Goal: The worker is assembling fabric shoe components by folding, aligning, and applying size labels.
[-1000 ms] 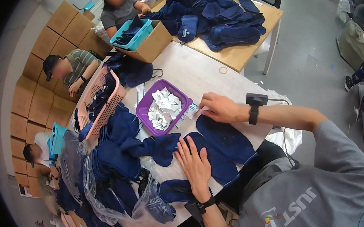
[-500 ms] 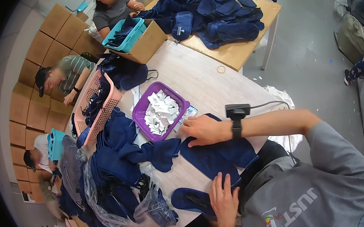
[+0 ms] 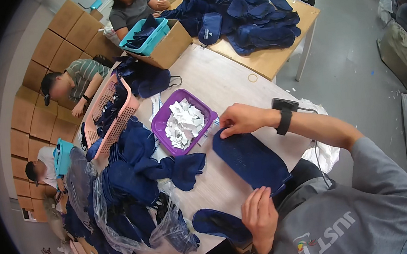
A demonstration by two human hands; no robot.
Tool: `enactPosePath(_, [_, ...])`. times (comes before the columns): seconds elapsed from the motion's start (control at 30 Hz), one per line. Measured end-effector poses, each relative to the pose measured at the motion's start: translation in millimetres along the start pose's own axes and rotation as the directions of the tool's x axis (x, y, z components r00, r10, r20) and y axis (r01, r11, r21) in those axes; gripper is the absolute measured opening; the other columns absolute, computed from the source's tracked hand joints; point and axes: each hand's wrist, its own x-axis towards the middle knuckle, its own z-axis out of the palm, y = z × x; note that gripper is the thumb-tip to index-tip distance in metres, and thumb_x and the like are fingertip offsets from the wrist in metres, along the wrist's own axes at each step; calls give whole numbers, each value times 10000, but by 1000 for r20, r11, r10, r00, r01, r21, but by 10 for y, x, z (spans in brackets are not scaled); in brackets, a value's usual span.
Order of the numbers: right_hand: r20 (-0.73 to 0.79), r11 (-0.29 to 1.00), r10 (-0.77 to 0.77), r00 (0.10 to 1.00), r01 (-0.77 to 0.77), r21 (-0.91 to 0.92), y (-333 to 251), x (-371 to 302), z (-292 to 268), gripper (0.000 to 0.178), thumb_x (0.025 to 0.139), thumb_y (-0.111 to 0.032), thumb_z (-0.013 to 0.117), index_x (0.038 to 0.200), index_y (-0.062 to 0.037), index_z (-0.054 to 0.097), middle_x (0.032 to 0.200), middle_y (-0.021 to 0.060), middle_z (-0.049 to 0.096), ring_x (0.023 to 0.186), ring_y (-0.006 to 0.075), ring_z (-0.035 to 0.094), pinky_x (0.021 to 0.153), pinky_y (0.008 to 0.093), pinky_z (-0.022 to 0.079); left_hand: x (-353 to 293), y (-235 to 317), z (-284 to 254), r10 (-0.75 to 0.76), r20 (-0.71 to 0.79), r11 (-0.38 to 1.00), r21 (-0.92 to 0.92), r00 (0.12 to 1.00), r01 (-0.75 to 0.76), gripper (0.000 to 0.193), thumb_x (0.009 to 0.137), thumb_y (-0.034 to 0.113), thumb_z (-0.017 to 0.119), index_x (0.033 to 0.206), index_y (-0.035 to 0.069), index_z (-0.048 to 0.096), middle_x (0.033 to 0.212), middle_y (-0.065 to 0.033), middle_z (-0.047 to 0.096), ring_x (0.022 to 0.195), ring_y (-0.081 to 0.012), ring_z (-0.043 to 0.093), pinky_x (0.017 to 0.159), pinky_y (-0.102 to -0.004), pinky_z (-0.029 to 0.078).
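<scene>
A pair of dark blue fabric slippers [image 3: 249, 158] lies stacked on the pale wooden table [image 3: 219, 84] in front of me. My right hand [image 3: 242, 119] pinches the far end of the stack, next to the purple tray [image 3: 160, 123] of white paper slips. My left hand [image 3: 259, 213] grips the near end of the stack at the table's edge. Another dark blue slipper [image 3: 218, 223] lies left of my left hand.
A heap of blue slippers and clear plastic bags [image 3: 126, 193] fills the table's left side. A pink basket [image 3: 112, 115], a cardboard box with a teal basket [image 3: 156, 38] and a second table piled with slippers [image 3: 246, 15] stand beyond. Three people sit to the left.
My left hand slid from the middle of the slippers back to their near end. My right hand moved to the far end, and the slippers now lie stacked as one.
</scene>
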Motion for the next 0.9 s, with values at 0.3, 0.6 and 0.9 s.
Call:
enactPosePath(0.3, [-16, 999, 53, 998, -53, 7, 428, -100, 113, 345, 922, -381, 777, 997, -45, 748, 877, 124, 744, 849, 296, 715, 758, 407, 542, -36, 5, 361, -33, 132, 999, 39, 991, 28, 233, 846, -9, 735, 1076, 25, 755, 1073, -98, 728, 1017, -307, 688, 883, -416, 530])
enactPosePath(0.6, [-76, 999, 39, 996, -36, 28, 459, -126, 167, 289, 920, -368, 775, 989, -90, 740, 887, 97, 745, 869, 284, 717, 757, 411, 546, -74, 36, 362, -93, 210, 993, 87, 973, 76, 237, 859, 7, 721, 1094, 30, 748, 1068, -104, 720, 1015, -313, 678, 887, -435, 519])
enactPosePath(0.9, [-219, 998, -64, 974, 61, -21, 489, -164, 271, 200, 927, -292, 763, 976, -102, 726, 951, 88, 692, 883, 289, 694, 769, 431, 539, -112, 33, 363, -15, 266, 994, 112, 964, -15, 339, 889, 49, 684, 1223, 22, 733, 1285, -151, 710, 1247, -317, 647, 1075, -453, 476])
